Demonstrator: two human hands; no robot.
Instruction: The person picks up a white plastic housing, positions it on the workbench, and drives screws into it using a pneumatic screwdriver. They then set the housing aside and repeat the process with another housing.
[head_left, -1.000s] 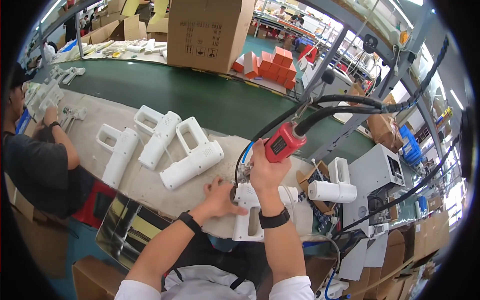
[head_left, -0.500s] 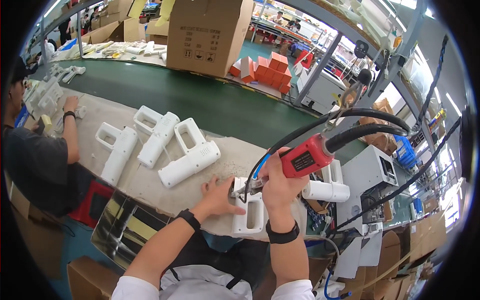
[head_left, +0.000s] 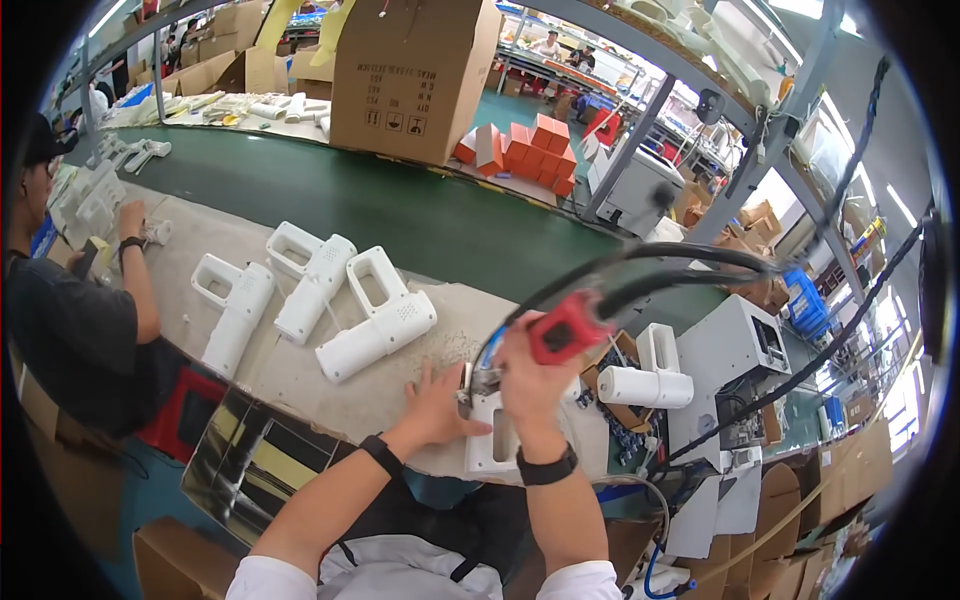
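Closest in, two white-sleeved forearms (head_left: 325, 510) rise from the lower edge, each with a black wristband (head_left: 548, 466). Beyond them, on the pale table cover (head_left: 290, 385), a white housing (head_left: 482, 460) lies between the person's hands, its looped handle toward the body.

The left hand (head_left: 437, 407) lies at the housing's left side, fingers spread wide and thumb reaching onto it. The right hand (head_left: 532, 378) is closed around a red tool (head_left: 568, 330), slightly blurred; the tool's metal end sits at the far part of the housing, though whether they touch cannot be told. Black cables (head_left: 700, 252) arch from the tool toward the upper right.

To the right, another white housing (head_left: 645, 386) rests over an open cardboard box (head_left: 627, 416), near a grey-white machine (head_left: 722, 345). Up and to the left, three more white housings (head_left: 374, 337) lie tilted on the cover, side by side. Farther left, a co-worker (head_left: 75, 320) in dark clothing reaches among white parts (head_left: 98, 205).

Behind the table runs a green belt (head_left: 430, 215); past it stand a big brown carton (head_left: 405, 80) and a pile of orange boxes (head_left: 530, 150).
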